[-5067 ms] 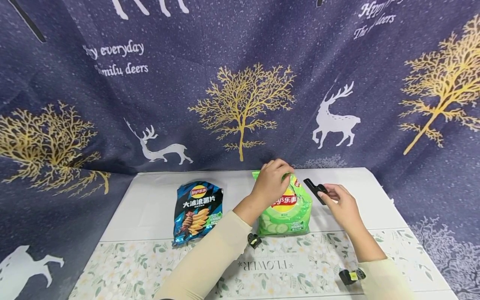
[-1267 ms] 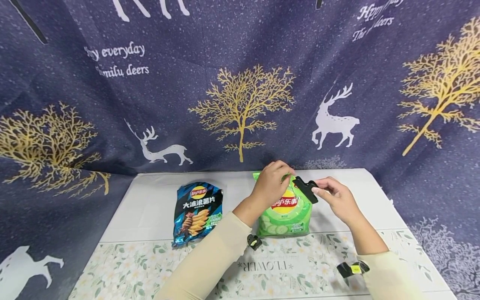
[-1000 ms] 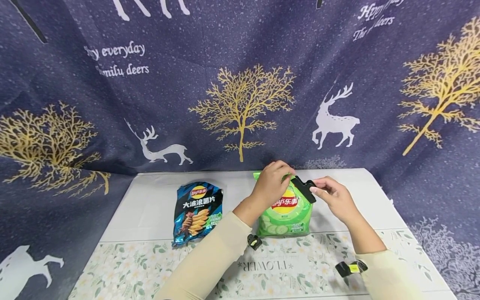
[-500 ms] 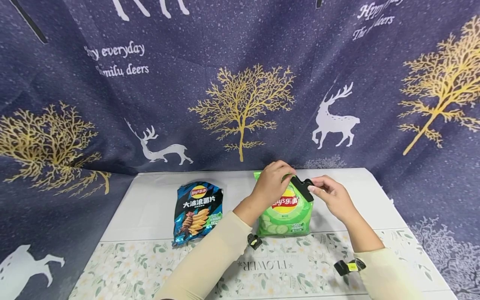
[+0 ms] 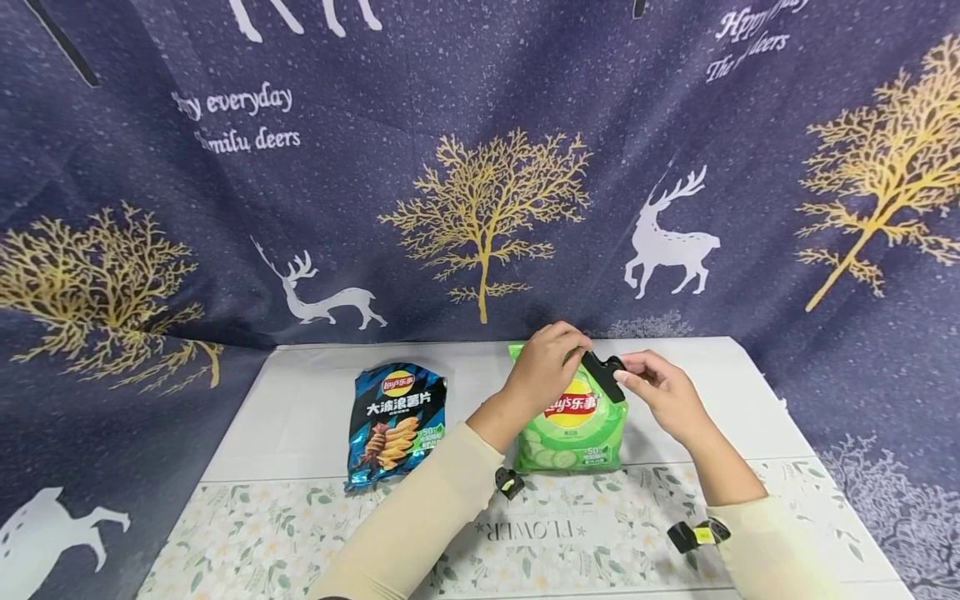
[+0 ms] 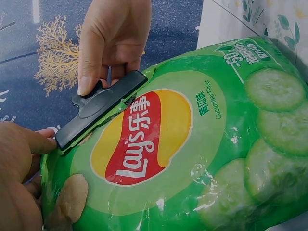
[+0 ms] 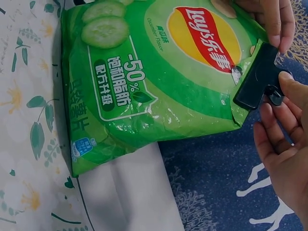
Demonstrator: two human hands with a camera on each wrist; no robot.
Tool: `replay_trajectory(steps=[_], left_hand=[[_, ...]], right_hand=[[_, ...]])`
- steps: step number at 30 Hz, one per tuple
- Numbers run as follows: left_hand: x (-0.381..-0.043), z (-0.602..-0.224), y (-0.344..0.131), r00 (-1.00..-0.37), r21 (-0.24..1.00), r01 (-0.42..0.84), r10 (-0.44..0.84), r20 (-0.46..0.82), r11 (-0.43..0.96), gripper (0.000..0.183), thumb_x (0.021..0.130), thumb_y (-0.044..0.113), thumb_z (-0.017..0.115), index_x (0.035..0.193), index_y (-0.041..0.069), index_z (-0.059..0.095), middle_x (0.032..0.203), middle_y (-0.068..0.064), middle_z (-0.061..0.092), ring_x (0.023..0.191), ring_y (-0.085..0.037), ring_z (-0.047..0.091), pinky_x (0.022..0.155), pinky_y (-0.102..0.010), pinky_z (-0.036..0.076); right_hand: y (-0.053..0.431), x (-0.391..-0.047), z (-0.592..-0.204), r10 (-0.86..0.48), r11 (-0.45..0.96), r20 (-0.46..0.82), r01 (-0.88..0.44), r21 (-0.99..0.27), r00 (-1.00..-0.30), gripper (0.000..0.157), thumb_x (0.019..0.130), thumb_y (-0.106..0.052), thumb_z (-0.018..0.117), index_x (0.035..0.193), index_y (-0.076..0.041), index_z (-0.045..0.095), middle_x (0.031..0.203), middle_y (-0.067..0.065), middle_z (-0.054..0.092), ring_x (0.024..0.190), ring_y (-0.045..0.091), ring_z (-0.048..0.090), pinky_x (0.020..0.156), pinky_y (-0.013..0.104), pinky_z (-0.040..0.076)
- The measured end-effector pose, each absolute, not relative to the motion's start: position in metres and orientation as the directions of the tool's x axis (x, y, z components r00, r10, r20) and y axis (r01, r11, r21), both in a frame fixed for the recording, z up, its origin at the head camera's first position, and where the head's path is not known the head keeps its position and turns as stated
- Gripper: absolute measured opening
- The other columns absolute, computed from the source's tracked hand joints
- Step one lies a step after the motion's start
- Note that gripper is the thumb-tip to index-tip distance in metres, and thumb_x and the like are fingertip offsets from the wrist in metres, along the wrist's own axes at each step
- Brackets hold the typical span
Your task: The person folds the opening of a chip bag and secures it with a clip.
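Observation:
A green bag of Lay's cucumber chips (image 5: pixel 570 442) stands on the table, its top right edge folded over. My left hand (image 5: pixel 546 367) pinches the top of the bag, fingertips right at one end of a black bag clip (image 6: pixel 98 109). In the right wrist view the clip (image 7: pixel 257 79) sits across the folded edge, with green film showing along its side. My right hand (image 5: pixel 667 396) pinches the clip's handle between thumb and fingers. The head view has part of the bag's top hidden behind the left hand.
A blue and black Lay's bag (image 5: pixel 396 425) lies to the left on the white table (image 5: pixel 300 408). A floral mat strip (image 5: pixel 247 533) covers the table's front. Behind hangs a dark blue cloth (image 5: pixel 330 208) with trees and deer.
My right hand has brought the clip left from beside the green bag onto its folded top edge, shifting slightly further left in the last second. My left hand has stayed at the bag's top.

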State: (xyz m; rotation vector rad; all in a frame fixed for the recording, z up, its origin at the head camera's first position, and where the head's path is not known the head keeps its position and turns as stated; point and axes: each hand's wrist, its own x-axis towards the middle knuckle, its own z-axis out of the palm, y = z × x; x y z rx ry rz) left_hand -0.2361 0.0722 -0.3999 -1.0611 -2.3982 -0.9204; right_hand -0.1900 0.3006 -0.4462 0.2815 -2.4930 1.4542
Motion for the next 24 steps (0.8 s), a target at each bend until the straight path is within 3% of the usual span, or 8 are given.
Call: replay_trajectory(steps=[6, 17, 24], left_hand=[[-0.236, -0.4004, 0.0729, -0.656, 0.421, 0.753, 0.523, 0.544, 0.506, 0.015, 0.102, 0.017, 0.062, 0.11, 0.016, 0.075, 0.111, 0.002, 0.069, 0.104, -0.012, 0.065, 0.09, -0.02, 0.053], [-0.2322, -0.3996, 0.0738, -0.675, 0.402, 0.731, 0.502, 0.54, 0.551, 0.016, 0.102, 0.019, 0.062, 0.113, 0.02, 0.074, 0.112, 0.004, 0.07, 0.104, -0.012, 0.066, 0.087, -0.031, 0.049], [-0.2329, -0.4003, 0.0734, -0.678, 0.391, 0.724, 0.481, 0.556, 0.568, 0.016, 0.101, 0.022, 0.064, 0.113, 0.021, 0.074, 0.112, 0.005, 0.07, 0.103, -0.012, 0.066, 0.096, -0.037, 0.049]], right_hand=[[0.3012, -0.1873, -0.4458, -0.047, 0.504, 0.295, -0.278, -0.818, -0.954, 0.03, 0.101, -0.025, 0.064, 0.124, -0.005, 0.068, 0.102, -0.001, 0.065, 0.091, -0.001, 0.061, 0.079, 0.014, 0.05], [0.2981, -0.1819, -0.4426, -0.061, 0.44, 0.273, -0.271, -0.856, -0.96, 0.031, 0.101, -0.02, 0.063, 0.128, -0.006, 0.066, 0.103, -0.005, 0.065, 0.092, 0.001, 0.062, 0.079, 0.014, 0.052], [0.3002, -0.1824, -0.4446, -0.07, 0.427, 0.272, -0.275, -0.862, -0.96, 0.032, 0.102, -0.019, 0.062, 0.13, -0.004, 0.065, 0.103, -0.006, 0.065, 0.092, 0.002, 0.063, 0.08, 0.014, 0.052]])
